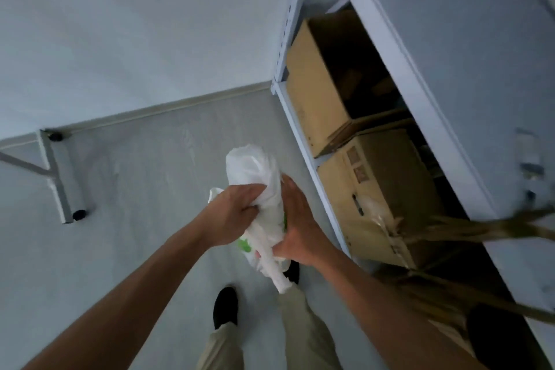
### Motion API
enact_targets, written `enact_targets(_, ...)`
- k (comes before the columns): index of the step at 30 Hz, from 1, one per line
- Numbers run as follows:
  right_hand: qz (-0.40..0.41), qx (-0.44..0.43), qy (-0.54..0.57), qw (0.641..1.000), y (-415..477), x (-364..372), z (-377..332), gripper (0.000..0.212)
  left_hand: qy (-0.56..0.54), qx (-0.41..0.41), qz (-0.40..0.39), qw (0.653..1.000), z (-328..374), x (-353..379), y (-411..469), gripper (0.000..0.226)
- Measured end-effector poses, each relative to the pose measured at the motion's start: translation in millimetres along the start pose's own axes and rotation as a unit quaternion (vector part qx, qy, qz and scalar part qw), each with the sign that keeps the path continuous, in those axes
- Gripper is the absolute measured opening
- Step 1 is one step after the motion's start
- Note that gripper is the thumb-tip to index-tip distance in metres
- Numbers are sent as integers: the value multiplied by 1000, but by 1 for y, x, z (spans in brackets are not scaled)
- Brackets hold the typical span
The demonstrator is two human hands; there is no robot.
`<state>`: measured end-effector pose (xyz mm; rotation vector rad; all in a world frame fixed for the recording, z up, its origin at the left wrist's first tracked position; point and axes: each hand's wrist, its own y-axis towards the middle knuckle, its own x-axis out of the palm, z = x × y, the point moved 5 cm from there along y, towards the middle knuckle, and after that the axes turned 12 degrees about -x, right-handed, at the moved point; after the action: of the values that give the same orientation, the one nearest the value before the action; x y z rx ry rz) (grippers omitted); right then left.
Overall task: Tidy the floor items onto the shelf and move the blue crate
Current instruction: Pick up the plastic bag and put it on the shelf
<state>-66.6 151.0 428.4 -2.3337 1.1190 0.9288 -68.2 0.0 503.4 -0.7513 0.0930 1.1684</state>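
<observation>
Both hands grasp the white plastic bag [264, 204] at frame centre: left hand [237, 213] clenched on its top, right hand [300, 228] at its side. Better to bunch it compactly before the shelf [390, 48] at right.

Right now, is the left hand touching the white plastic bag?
Touching. The head view shows the left hand with fingers closed into the white plastic bag, no gap; the right hand holds it too.

Dim, bluish light — soft motion blur, wide-angle bending at edges.
</observation>
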Motion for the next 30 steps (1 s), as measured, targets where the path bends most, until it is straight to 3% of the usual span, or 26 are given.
enact_targets(4, 180, 27, 28, 983, -54, -79, -67, 88, 27, 125, -67, 990, 106, -9, -47, 40)
enact_targets(7, 290, 34, -63, 954, -107, -131, -115, 64, 55, 239, -119, 962, 176, -8, -77, 42)
enact_targets(13, 364, 137, -4, 921, -200, -194, -140, 28, 110, 340, -137, 924, 278, 28, -102, 30)
enact_targets(16, 424, 186, 7, 886, -254, -225, -142, 22, 104, 375, -137, 911, 319, 68, -108, 28)
enact_targets(21, 514, 260, -5, 817, -349, -274, -130, 30, 99, 450, -95, 882, 386, 159, -116, 14)
enact_targets(26, 581, 305, -12, 754, -440, -321, -97, 30, 89, 516, -63, 850, 457, 251, -128, 31)
enact_targets(30, 607, 303, 2, 735, -495, -364, -60, 22, 31, 457, -99, 883, 503, 316, -126, 42)
